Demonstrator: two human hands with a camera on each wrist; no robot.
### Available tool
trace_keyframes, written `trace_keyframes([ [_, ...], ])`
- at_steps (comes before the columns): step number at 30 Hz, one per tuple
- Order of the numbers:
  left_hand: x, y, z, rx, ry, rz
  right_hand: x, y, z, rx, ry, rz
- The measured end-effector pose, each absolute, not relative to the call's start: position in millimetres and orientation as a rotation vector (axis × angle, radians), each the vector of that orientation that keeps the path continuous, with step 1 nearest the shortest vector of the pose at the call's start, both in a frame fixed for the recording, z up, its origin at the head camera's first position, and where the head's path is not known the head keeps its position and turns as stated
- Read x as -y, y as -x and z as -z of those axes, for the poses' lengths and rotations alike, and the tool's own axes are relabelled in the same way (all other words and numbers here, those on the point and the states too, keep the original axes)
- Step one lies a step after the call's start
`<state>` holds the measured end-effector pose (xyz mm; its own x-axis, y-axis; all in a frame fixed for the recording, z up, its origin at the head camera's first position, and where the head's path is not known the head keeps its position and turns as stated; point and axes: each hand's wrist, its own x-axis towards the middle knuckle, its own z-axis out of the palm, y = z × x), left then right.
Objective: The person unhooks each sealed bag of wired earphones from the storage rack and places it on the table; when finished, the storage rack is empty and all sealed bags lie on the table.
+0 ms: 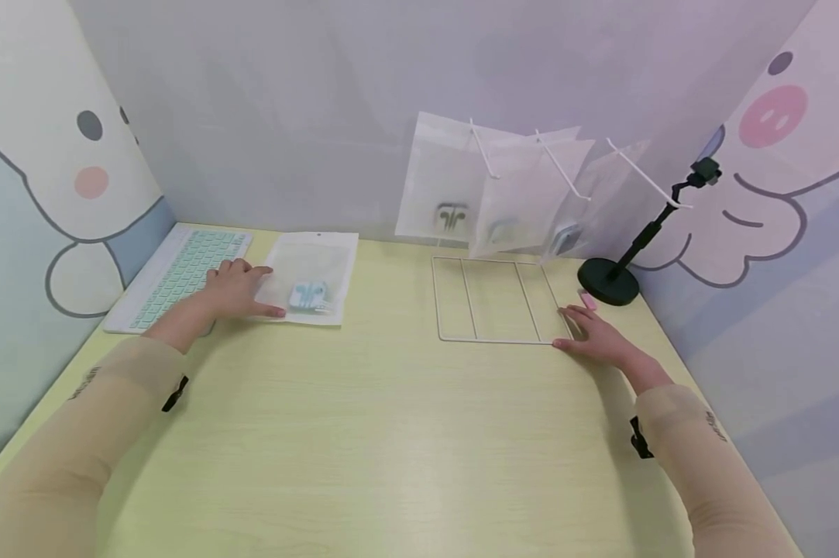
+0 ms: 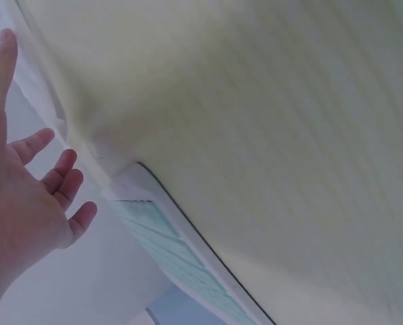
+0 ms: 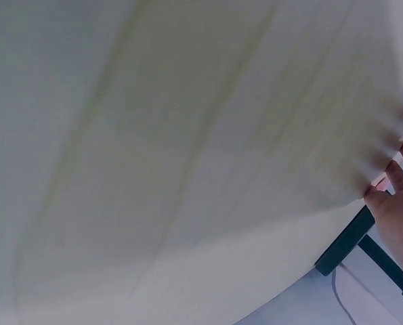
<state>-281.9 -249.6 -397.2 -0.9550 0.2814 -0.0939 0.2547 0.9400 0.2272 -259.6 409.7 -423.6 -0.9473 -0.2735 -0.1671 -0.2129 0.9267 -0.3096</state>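
A flat white pouch (image 1: 300,263) with coiled earphones in a clear case (image 1: 311,296) lies at the back left of the table. My left hand (image 1: 232,290) is at the pouch's left edge, thumb and fingers spread. In the left wrist view those fingers (image 2: 32,145) are loosely bent, with nothing in the palm. Farther right, the white wire base (image 1: 506,341) of a hook rack lies flat. My right hand (image 1: 593,335) is at its front right corner, fingertips right at the wire. The right wrist view catches only part of this hand (image 3: 399,203).
White hooks (image 1: 562,167) at the back hold several pouches (image 1: 433,174) with earphones inside. A black stand (image 1: 609,283) is behind my right hand, beside a small pink object (image 1: 587,301). A mint-keyed keyboard (image 1: 182,271) lies by the left wall.
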Motion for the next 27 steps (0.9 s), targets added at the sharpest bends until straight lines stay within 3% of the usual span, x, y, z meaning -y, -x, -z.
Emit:
trace_keyframes([
  [11, 213.8, 291.3, 355.4, -3.055, -0.531, -0.617, -409.7, 260.4, 422.9, -2.865, 0.343, 0.424],
  [27, 115.2, 331.4, 319.1, -2.954, -0.888, -1.111, -407.6, 260.4, 420.8, -2.856, 0.333, 0.453],
])
